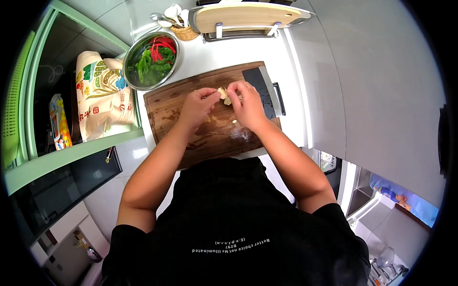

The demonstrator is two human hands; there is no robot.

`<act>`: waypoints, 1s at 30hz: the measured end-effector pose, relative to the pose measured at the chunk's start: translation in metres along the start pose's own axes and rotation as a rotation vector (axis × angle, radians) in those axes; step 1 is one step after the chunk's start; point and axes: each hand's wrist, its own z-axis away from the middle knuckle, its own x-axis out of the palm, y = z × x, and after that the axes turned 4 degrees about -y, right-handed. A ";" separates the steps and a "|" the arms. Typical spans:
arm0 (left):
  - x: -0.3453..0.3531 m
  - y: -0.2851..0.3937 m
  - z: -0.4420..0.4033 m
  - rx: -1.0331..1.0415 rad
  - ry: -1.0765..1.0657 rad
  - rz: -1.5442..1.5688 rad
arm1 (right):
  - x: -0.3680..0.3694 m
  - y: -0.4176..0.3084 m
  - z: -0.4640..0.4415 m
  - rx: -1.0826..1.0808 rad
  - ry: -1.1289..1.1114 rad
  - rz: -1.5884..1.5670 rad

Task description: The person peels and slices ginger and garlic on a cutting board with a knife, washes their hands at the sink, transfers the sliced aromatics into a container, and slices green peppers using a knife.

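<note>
Board (167,105) beneath indistinct pale pieces (223,93)

Over there, the head-worn camera looks steeply forward and down at close range, black shirt (214,205) at six o'clock, cutting board (212,129) towards twelve.

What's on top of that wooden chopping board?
One small pale bit shows on the chopping board. Over it, the left hand and right hand hold pale pieces. Whatever lies directly beneath the hands is covered, so I can't tell.
</note>
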 end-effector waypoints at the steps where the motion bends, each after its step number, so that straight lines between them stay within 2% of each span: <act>1: 0.001 0.003 0.002 -0.004 -0.006 0.017 | -0.001 -0.001 0.002 0.096 -0.018 -0.129; 5: -0.001 0.006 0.005 -0.034 -0.066 0.197 | 0.005 0.017 0.001 0.379 -0.092 -0.691; 14: -0.006 0.001 0.011 -0.016 -0.008 0.216 | -0.008 -0.004 0.004 0.395 -0.107 -0.689; 17: -0.006 0.001 0.012 0.010 -0.032 0.206 | -0.013 -0.011 0.006 0.300 -0.181 -0.461; 20: -0.004 0.003 0.014 0.007 -0.053 0.186 | -0.017 -0.006 0.002 0.390 -0.226 -0.478; 26: -0.005 0.003 0.017 -0.019 -0.182 0.327 | -0.019 -0.006 0.003 0.409 -0.285 -0.852; 30: -0.005 0.007 0.017 -0.052 -0.333 0.491 | -0.013 0.000 0.009 0.461 -0.310 -1.232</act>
